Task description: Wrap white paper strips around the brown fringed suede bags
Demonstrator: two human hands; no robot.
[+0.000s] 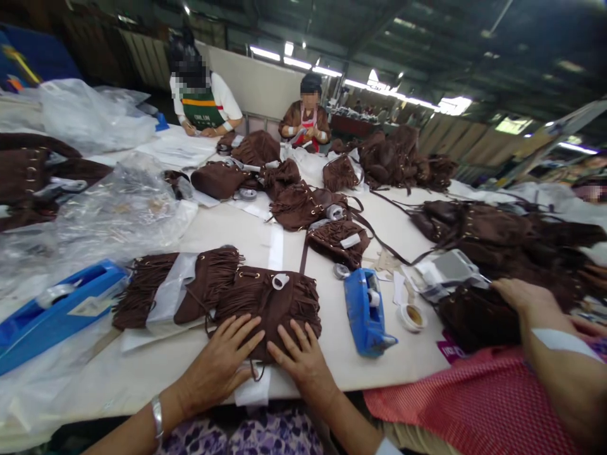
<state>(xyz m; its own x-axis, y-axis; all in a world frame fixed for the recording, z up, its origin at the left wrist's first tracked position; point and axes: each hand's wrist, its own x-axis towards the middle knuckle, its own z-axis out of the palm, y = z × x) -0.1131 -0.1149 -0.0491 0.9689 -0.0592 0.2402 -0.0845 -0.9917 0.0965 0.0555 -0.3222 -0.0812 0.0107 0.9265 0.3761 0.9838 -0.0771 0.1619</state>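
A brown suede fringed bag (265,300) lies flat on the white table (332,240) right in front of me. My left hand (220,363) rests on its near edge with fingers spread and flat. My right hand (301,357) lies beside it, fingers stretched out on the bag's lower right part. Both hands press down on the bag and on a white paper strip (253,388) under its near edge. A second fringed bag (161,291), partly wrapped in clear plastic, lies just to the left.
A blue tape dispenser (365,309) stands right of the bag, a larger one (52,313) at the left. Clear plastic bags (109,215) pile up left. Many brown bags (303,202) cover the table. A co-worker's arm (545,328) reaches in at right; two people sit across.
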